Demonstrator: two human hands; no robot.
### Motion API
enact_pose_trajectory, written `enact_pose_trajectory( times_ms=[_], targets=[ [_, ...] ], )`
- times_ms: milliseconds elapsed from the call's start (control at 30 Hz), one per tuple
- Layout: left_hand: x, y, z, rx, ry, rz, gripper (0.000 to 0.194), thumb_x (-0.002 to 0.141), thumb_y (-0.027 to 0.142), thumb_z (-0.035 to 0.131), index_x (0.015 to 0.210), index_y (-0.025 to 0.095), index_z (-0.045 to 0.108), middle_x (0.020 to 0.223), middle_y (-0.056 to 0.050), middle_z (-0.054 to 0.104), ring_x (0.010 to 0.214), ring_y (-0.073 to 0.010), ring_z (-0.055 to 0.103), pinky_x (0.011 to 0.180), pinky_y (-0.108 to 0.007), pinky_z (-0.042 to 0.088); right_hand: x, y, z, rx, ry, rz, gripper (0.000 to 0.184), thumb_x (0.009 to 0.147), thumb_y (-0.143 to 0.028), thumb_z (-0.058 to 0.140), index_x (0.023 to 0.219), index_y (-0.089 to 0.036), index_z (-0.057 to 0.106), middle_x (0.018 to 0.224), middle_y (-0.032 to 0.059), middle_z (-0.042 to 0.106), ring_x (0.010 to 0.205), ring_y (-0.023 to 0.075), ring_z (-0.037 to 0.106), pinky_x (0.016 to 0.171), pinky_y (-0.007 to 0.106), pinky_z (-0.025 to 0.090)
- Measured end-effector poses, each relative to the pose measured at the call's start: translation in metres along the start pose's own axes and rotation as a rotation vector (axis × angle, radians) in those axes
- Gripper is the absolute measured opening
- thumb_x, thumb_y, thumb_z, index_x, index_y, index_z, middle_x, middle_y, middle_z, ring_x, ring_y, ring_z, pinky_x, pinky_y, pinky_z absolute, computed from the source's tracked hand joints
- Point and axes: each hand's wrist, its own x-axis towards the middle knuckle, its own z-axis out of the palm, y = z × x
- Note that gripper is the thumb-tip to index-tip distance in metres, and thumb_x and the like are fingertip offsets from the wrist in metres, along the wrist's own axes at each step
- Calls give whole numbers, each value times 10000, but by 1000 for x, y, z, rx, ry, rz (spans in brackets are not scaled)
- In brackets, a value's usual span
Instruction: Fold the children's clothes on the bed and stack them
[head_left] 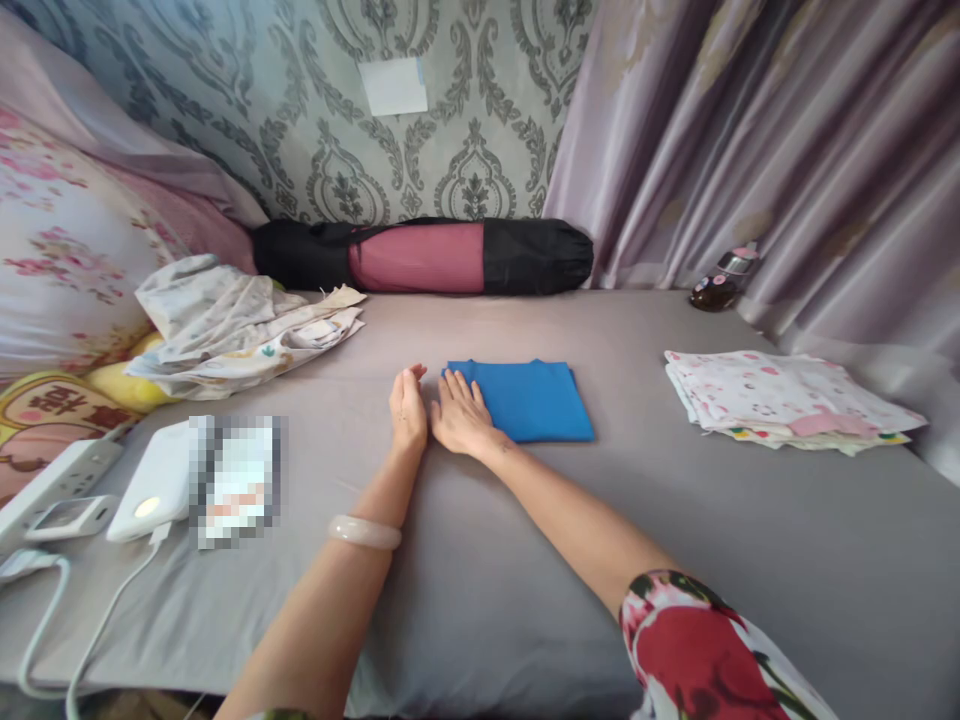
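Note:
A folded blue cloth (536,400) lies flat on the grey bed sheet (525,560) in the middle of the view. My right hand (461,415) rests flat with fingers spread, its fingertips touching the cloth's left edge. My left hand (408,408) stands on its edge just to the left, fingers straight and together, holding nothing. A pale bangle (364,532) sits on my left wrist.
A stack of folded patterned cloths (780,400) lies at the right. A crumpled pile of cloths (240,325) sits at the back left. A black and maroon bag (427,255) lies along the wall. A small bottle (724,280) stands by the curtain. A power strip (56,480) and white devices sit at the left.

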Motion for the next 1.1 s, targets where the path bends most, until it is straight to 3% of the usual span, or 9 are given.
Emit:
enact_pose_trajectory(
  times_ms=[100, 200, 300, 700, 900, 1100],
  targets=[
    [-4, 6, 1, 143, -139, 121, 432, 927, 409, 335, 1124, 163, 630, 1208, -124, 659, 1183, -229, 581, 1064, -411, 410, 0, 16, -11, 20, 66, 29, 591, 975, -298, 216, 1503, -40, 274, 1594, 132, 192, 1474, 231, 139, 1190, 419, 123],
    [-9, 6, 6, 330, -364, 292, 409, 860, 291, 420, 1208, 190, 611, 1312, -96, 612, 1292, -247, 497, 1119, -443, 347, -3, 39, -15, -70, 150, 55, 587, 963, -279, 265, 1503, -50, 283, 1597, 129, 181, 1478, 245, 107, 1191, 457, 58],
    [-14, 3, 12, 525, -512, 396, 452, 836, 239, 430, 1254, 202, 599, 1390, -94, 555, 1372, -271, 407, 1152, -504, 270, -6, 55, -11, -115, 122, 60, 577, 968, -295, 271, 1504, -84, 302, 1592, 111, 210, 1473, 250, 131, 1186, 485, 63],
    [-21, 21, 13, 982, -631, 400, 490, 950, 262, 293, 1401, 179, 467, 1509, -67, 416, 1431, -210, 308, 1180, -434, 238, -5, 61, -8, -61, 98, 72, 561, 974, -306, 262, 1496, -109, 326, 1584, 95, 248, 1468, 222, 160, 1188, 463, 80],
    [-24, 23, 15, 1055, -671, 408, 520, 984, 404, 301, 1456, 208, 397, 1552, -56, 339, 1456, -239, 243, 1183, -470, 216, -21, 88, -27, -159, 212, 153, 566, 984, -320, 259, 1483, -67, 338, 1577, 148, 244, 1471, 255, 143, 1184, 477, 51],
    [-24, 24, 15, 1124, -685, 413, 554, 979, 469, 310, 1475, 232, 373, 1571, -54, 297, 1463, -258, 219, 1180, -484, 213, -29, 108, -26, -208, 173, 247, 591, 982, -345, 258, 1485, -43, 324, 1569, 163, 255, 1467, 270, 156, 1180, 494, 79]
  ],
)
